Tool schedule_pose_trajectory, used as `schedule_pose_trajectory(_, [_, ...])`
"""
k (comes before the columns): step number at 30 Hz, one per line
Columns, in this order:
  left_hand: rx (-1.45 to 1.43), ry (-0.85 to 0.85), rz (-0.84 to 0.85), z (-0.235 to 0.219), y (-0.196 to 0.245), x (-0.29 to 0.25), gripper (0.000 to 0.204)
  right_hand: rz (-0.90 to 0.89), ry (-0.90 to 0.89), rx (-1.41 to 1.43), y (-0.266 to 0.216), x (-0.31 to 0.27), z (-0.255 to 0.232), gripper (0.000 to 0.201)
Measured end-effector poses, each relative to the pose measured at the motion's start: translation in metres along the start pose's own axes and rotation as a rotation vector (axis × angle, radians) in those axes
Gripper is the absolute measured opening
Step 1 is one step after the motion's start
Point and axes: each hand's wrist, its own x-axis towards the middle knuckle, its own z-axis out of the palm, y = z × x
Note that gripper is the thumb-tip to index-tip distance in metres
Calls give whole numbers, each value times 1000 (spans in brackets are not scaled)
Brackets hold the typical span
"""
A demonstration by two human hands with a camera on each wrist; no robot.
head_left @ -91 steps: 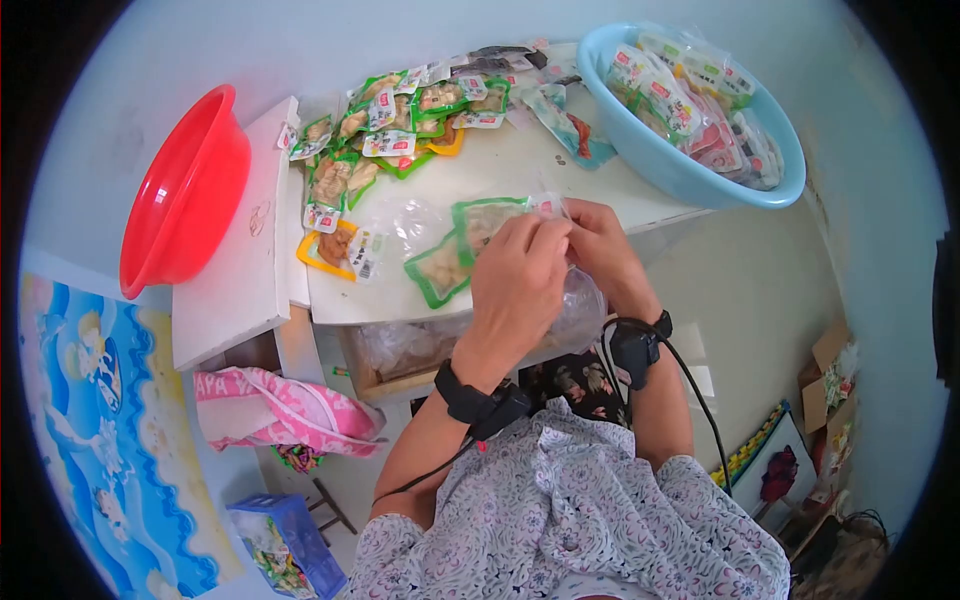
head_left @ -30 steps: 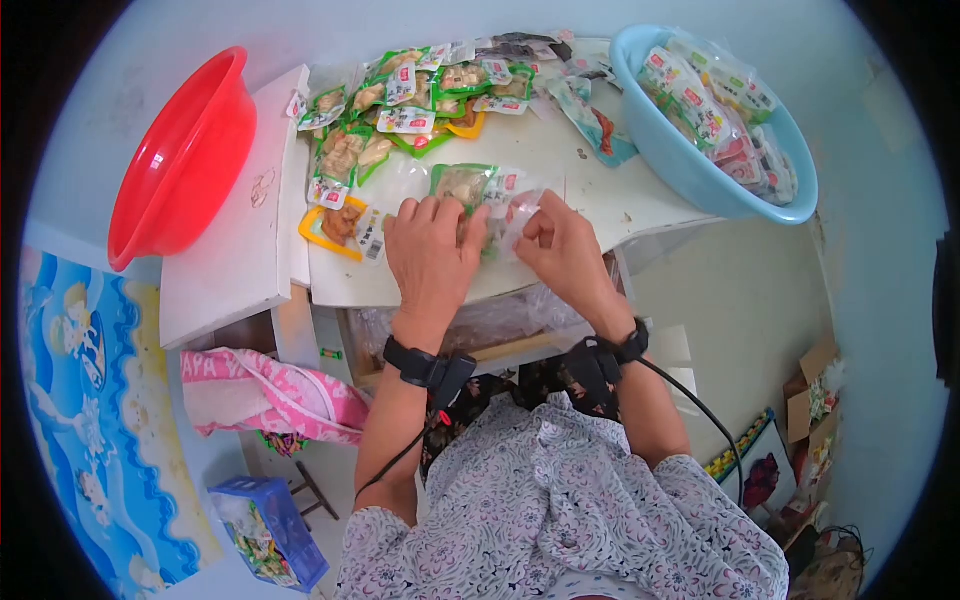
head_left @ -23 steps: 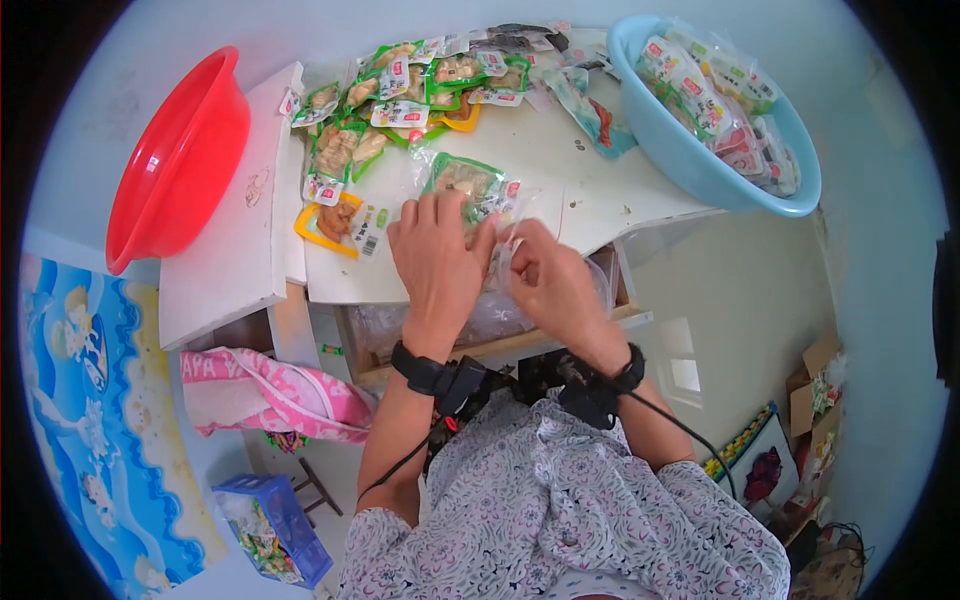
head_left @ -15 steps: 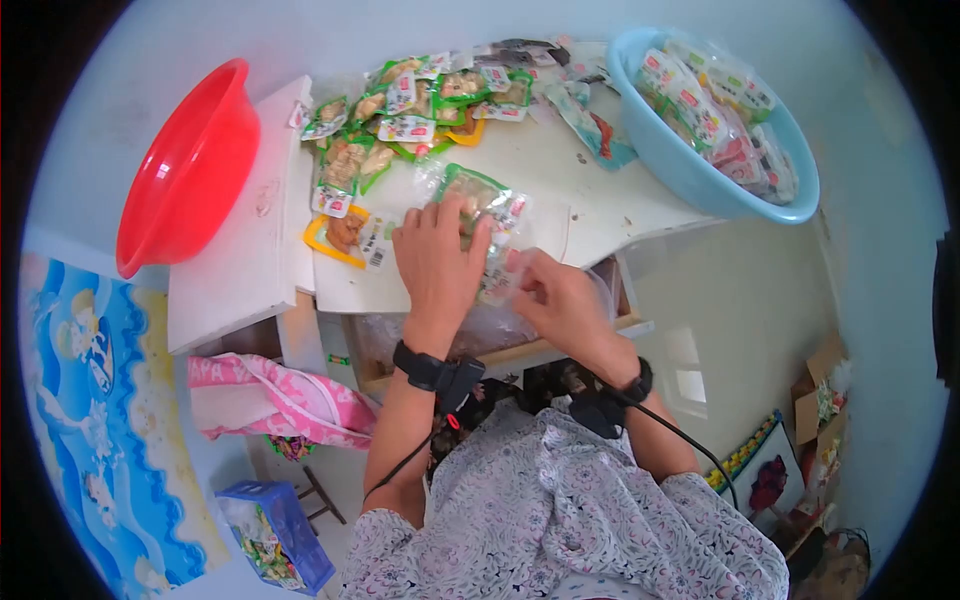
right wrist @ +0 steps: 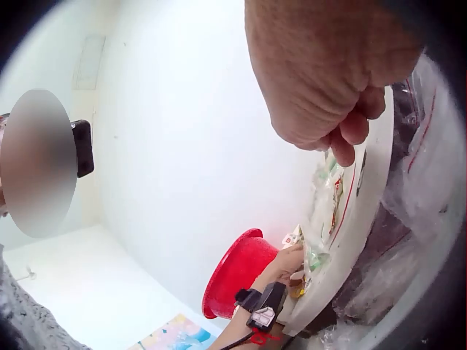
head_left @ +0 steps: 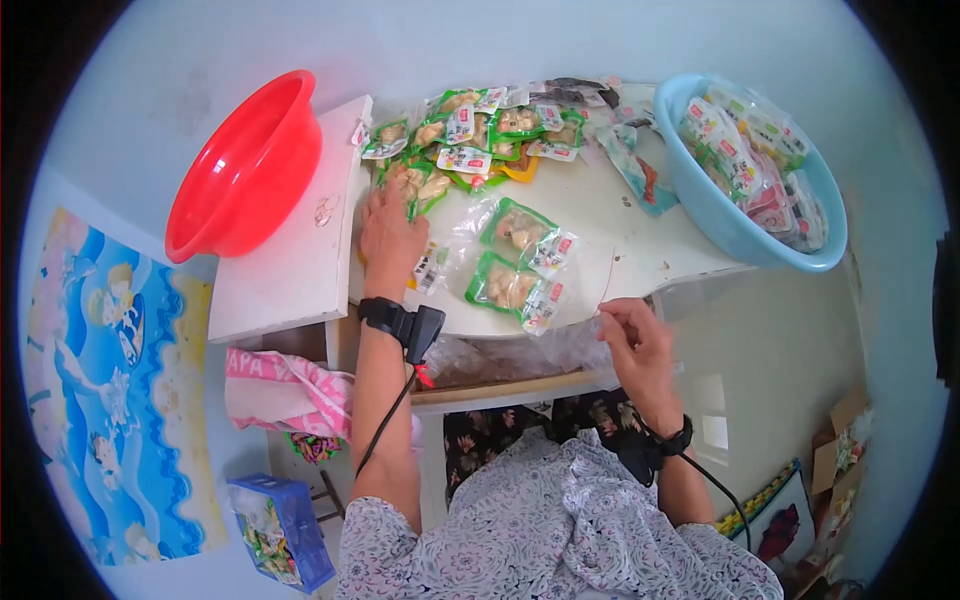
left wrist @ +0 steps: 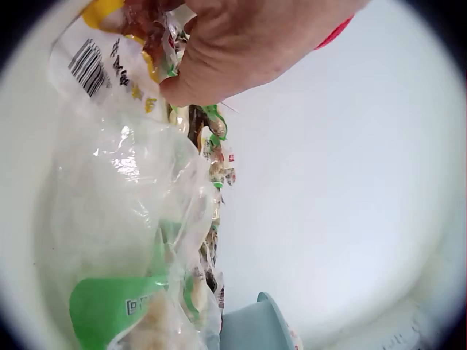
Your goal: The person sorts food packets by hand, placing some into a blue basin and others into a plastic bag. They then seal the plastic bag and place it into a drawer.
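My left hand (head_left: 393, 238) lies over the left end of a pile of green-edged food packets (head_left: 463, 160), fingers extended onto them. Beneath it, a yellow-edged packet (left wrist: 109, 62) shows partly in the left wrist view. Two green-edged packets (head_left: 520, 230) lie one below the other at the table's middle, in a clear plastic bag (left wrist: 117, 197). A thin red line (head_left: 608, 275) runs along the bag's right side, down to my right hand (head_left: 642, 358), whose thumb and forefinger pinch the clear edge. The other right fingers are curled.
A red basin (head_left: 245, 165) stands at the left, a light blue basin (head_left: 690, 180) full of packets at the right. Below the table (head_left: 465, 315) edge, an open drawer (head_left: 500, 390) holds clear bags. A pink towel (head_left: 285, 395) hangs at the left.
My left hand has left the two packets and moved up and left to the pile. My right hand has moved right, away from them, and the bag now lies flatter.
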Motion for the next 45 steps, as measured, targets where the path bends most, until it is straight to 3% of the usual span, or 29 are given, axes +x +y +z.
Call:
schedule_pose_trajectory(3, [20, -178, -126, -6, 6, 6, 73, 11, -14, 26, 1, -4, -2, 10])
schedule_pose_trajectory(9, [-35, -150, -120, 1, -7, 10, 53, -23, 29, 29, 6, -5, -7, 11])
schedule_pose_trajectory(15, [-125, 1, -143, -28, 8, 4, 34, -15, 99, 14, 1, -5, -8, 12])
schedule_pose_trajectory(18, [-1342, -118, -288, -51, 50, -27, 39, 36, 165, 119, -16, -6, -8, 13])
schedule_pose_trajectory(20, [-1777, -148, -293, -62, 94, -55, 42, 73, 162, 220, -29, -2, -5, 14])
schedule_pose_trajectory(22, [-1769, -237, -209, -83, 132, -84, 47, 100, 117, 329, -38, 4, 0, 17])
schedule_pose_trajectory(25, [-2100, -323, -333, -91, 174, -114, 49, -8, 88, 474, -54, 11, 14, 23])
schedule_pose_trajectory(28, [-2110, -288, -420, -81, 205, -146, 49, -65, 122, 592, -56, 8, 19, 26])
schedule_pose_trajectory(31, [-2043, -274, -352, -64, 219, -169, 46, 15, 266, 632, -39, -3, 17, 15])
schedule_pose_trajectory(34, [-1846, -445, -129, -55, 215, -175, 39, 41, 385, 605, -24, -9, 3, 7])
schedule_pose_trajectory(39, [-1012, 13, 290, -57, 191, -179, 59, 61, 450, 545, -14, -7, -52, 8])
schedule_pose_trajectory(42, [-663, 95, 382, -51, 172, -171, 59, 161, 395, 435, -16, -12, -61, 10])
schedule_pose_trajectory(45, [-484, 66, 359, -45, 162, -166, 58, 181, 375, 402, -2, -21, -56, 12])
